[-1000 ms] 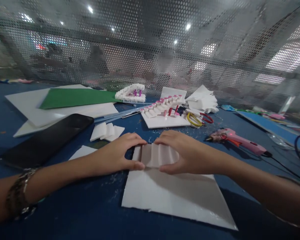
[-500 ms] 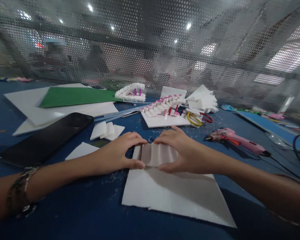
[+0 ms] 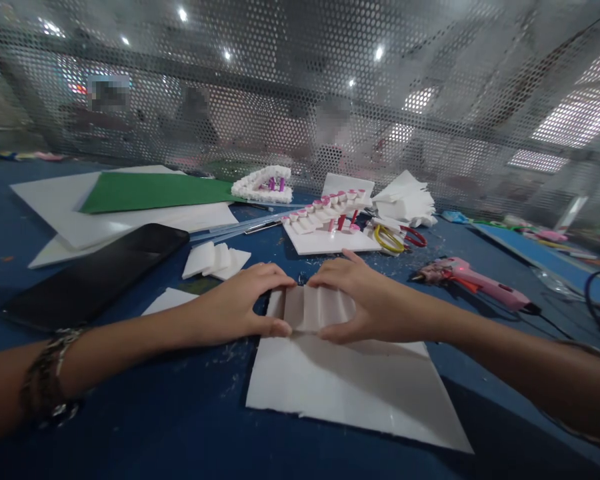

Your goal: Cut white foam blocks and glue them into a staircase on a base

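Observation:
A white foam sheet (image 3: pixel 350 393) lies flat on the blue table in front of me. On its far part stands a small stepped row of white foam pieces (image 3: pixel 311 308). My left hand (image 3: pixel 253 303) grips the row's left end, fingers at the far edge and thumb at the near edge. Around the right end, my right hand (image 3: pixel 363 297) curves the same way and covers part of the pieces. Beyond my hands sits a small model staircase (image 3: pixel 325 212) with pink-topped steps and pink and red posts on a white base.
A black phone (image 3: pixel 100 273) and loose foam squares (image 3: pixel 215 259) lie left. Behind are a green sheet (image 3: pixel 155 192) over white sheets and a white model with purple posts (image 3: pixel 264 185). Scissors (image 3: pixel 390 239) and a pink glue gun (image 3: pixel 473 277) lie right. A perforated metal screen (image 3: pixel 280 87) stands behind.
Both hands keep their grip on the stepped foam pieces. The left forearm and bracelet have shifted slightly right; the view has moved a little.

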Available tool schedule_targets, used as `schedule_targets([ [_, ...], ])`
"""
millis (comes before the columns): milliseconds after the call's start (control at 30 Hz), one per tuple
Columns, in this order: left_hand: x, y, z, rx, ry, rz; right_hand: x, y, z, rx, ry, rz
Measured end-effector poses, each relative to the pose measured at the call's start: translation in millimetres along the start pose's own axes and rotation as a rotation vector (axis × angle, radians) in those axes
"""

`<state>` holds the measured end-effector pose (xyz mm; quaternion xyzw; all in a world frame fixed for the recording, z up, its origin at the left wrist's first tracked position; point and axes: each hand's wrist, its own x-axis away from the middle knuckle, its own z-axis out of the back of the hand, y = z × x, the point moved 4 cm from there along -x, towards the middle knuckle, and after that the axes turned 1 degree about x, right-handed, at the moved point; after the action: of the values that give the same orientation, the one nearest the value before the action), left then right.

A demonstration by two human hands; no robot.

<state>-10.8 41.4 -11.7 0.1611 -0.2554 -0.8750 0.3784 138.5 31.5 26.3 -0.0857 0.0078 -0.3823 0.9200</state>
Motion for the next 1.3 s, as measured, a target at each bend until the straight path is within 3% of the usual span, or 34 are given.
schedule_targets([
  [367, 0.6, -0.5, -1.0, -0.004, 0.003, -0.002, 1.5, -1.3, -3.3, -0.04, 0.041, -0.056],
  [1300, -0.2, -0.7, -0.3, -0.014, 0.009, -0.017, -0.3, -3.6, -1.3, 0.029, 0.031, 0.006],
])
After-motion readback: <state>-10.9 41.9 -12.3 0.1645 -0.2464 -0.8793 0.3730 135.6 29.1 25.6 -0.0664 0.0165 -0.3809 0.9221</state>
